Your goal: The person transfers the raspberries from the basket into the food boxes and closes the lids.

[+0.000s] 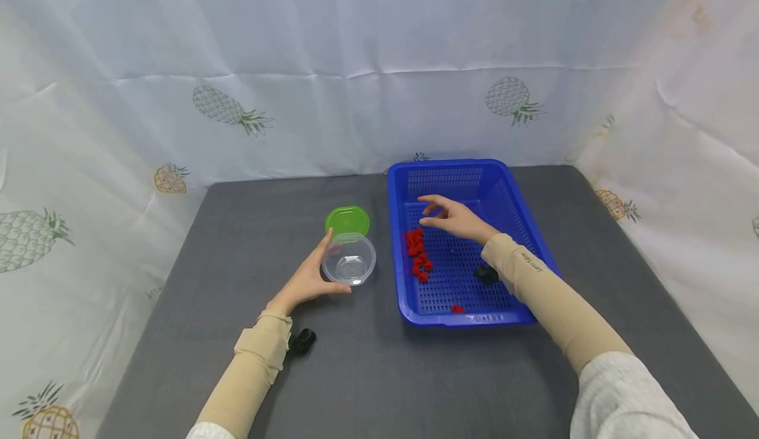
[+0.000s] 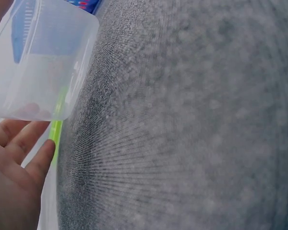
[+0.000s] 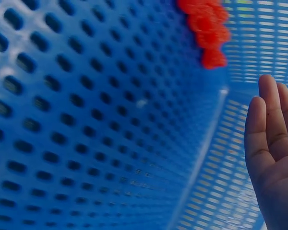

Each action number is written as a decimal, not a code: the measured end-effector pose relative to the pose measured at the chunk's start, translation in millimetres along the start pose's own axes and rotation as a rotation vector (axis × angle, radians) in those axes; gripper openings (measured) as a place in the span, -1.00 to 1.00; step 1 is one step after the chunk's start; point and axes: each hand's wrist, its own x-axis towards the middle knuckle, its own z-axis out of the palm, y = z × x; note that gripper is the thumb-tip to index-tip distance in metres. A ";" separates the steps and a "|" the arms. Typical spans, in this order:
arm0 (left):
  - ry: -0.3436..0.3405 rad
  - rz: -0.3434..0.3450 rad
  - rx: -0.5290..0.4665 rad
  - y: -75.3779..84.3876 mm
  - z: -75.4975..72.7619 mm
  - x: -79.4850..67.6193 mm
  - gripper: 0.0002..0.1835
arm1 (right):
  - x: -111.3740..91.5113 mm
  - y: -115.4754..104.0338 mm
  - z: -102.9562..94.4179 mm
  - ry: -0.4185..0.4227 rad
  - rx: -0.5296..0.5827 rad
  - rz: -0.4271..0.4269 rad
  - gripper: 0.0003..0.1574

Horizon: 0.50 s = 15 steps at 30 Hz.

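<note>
1. Hovering over the floor of the blue basket, the right hand has its fingers loosely bent, with thumb and fingers spread apart.
2. Within the basket, a cluster of small red pieces lies along the left side of the floor, just beside the right hand's thumb tip and apart from it.
3. A lone red piece lies at the near end of the basket, well apart from that cluster.
4. To the left of the basket, the left hand holds a clear bowl by its wall, thumb on the near side and fingers on the far side.
5. The bowl stands upright on the grey worktop, near the basket; its inside shows bare and see-through.
6. Also left of the basket, a green lid lies on the worktop just behind the bowl, partly seen through its rim.
7. Black devices show at both wrists: one over the basket's right half, the other to the basket's left.
8. Beyond the basket's far end hangs a white curtain printed with pineapples.
</note>
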 end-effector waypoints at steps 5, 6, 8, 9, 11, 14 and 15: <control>0.004 0.017 -0.003 -1.1 0.6 0.9 0.35 | 6.3 11.1 7.6 -0.030 -0.074 0.032 -0.26; 0.006 0.022 -0.001 -0.9 0.7 1.0 0.34 | 7.6 12.9 9.0 -0.035 -0.084 0.042 -0.27; 0.008 0.029 -0.004 -0.9 0.7 1.0 0.32 | 10.1 15.3 11.5 -0.040 -0.085 0.060 -0.29; 0.009 0.031 0.000 -0.4 0.6 1.0 0.32 | 11.5 16.2 12.7 -0.041 -0.077 0.070 -0.31; 0.010 0.028 0.013 -0.2 0.4 0.9 0.30 | 14.2 17.4 14.6 -0.038 -0.056 0.085 -0.33; 0.003 0.015 0.036 0.6 0.5 1.2 0.28 | 17.5 20.2 16.7 -0.036 -0.040 0.094 -0.36; 0.000 0.011 0.044 0.5 0.7 1.3 0.27 | 18.4 21.4 17.5 -0.036 -0.038 0.103 -0.38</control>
